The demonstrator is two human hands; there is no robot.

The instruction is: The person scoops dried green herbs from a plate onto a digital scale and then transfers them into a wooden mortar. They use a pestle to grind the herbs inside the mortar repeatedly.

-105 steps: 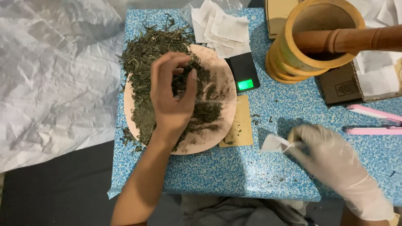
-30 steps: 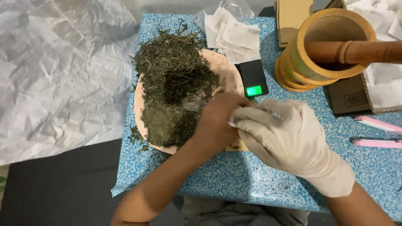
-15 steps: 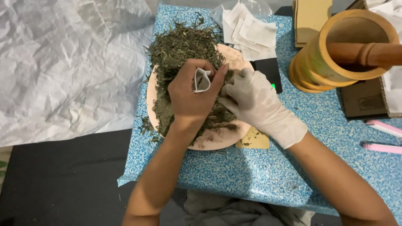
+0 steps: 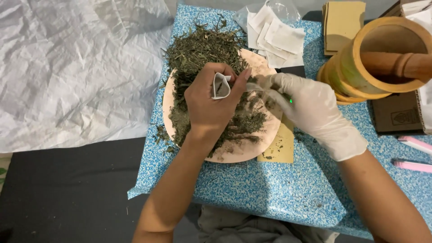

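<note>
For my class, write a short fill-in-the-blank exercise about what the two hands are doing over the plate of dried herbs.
1. The bare left hand holds a small white sachet with its mouth ____.
2. The right hand wears a white ____.
3. The dried herbs are heaped on a round pink ____.
4. A wooden pestle lies across the rim of the ____ mortar.

Missing words: open; glove; plate; yellow

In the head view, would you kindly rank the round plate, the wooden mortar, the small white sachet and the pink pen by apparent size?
1. Round plate
2. Wooden mortar, though it stands taller, so nearer the camera
3. Pink pen, partly cut off
4. Small white sachet, held in the left hand
</note>
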